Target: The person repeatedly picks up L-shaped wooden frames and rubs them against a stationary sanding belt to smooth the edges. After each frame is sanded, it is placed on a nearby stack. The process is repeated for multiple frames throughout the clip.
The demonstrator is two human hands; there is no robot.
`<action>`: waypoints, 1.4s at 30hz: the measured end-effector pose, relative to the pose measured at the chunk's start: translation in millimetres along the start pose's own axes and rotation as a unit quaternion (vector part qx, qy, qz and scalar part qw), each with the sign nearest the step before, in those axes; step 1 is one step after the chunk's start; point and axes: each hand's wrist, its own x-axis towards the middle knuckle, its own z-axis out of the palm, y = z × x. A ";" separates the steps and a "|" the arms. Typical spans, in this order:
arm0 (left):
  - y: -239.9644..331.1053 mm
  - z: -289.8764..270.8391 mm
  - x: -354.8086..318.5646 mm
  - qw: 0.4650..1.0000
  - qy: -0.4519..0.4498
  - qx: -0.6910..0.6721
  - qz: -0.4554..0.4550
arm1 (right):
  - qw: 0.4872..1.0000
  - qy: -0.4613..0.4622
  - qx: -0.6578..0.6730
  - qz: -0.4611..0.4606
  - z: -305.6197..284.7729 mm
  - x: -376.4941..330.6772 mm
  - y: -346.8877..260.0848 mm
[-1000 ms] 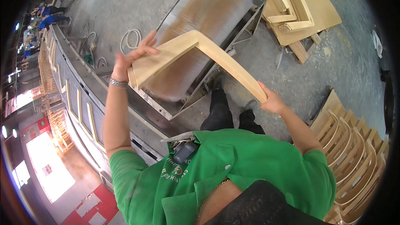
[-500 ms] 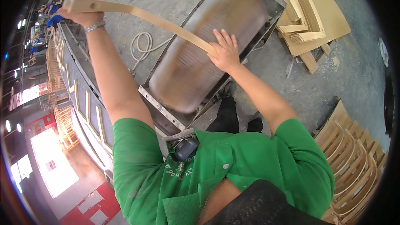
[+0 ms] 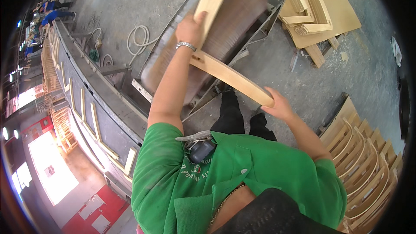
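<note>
An L-shaped, pale wooden chair-frame part (image 3: 234, 78) lies across both my hands, tilted above a sanding drum (image 3: 169, 67) whose surface is blurred. My left hand (image 3: 190, 30) is closed round the broad upper leg, close to the corner, where small dark holes show. Thumb and fingers of my right hand (image 3: 279, 105) grip the end of the long, slightly curved leg, off the drum's near right side. The far end of the broad leg overlaps the drum's upper part; whether the wood touches the drum I cannot tell.
A metal frame (image 3: 143, 90) surrounds the drum. Right of it, angled wooden parts lie on a board (image 3: 342, 13) on the floor. Curved wooden pieces (image 3: 362, 164) are stacked at lower right. A long dark table (image 3: 89, 99) with wooden strips runs along the left. A hose (image 3: 143, 28) coils on the floor.
My left hand has swung right and down over the drum, turning the wooden part so its broad leg shows. My right hand has moved right and closer to me, off the drum.
</note>
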 end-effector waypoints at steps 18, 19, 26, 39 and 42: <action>-70.9 -114.4 128.6 0.992 0.013 0.075 -0.097 | 0.967 0.058 -0.205 -0.142 72.5 177.3 -69.1; -62.9 -93.0 106.6 0.992 -0.003 0.078 -0.094 | 0.987 -0.055 -0.150 -0.007 68.4 151.1 -55.8; -51.9 -82.7 27.5 0.981 -0.166 -0.043 -0.090 | 0.997 -0.055 -0.057 -0.017 33.1 90.9 3.0; -156.6 -240.6 181.3 0.935 -0.135 -0.195 -0.263 | 0.946 0.144 -0.069 -0.281 84.1 265.0 -78.2; -122.3 -215.7 181.3 0.949 -0.136 -0.147 -0.245 | 0.942 0.180 -0.105 -0.265 75.9 254.7 -61.7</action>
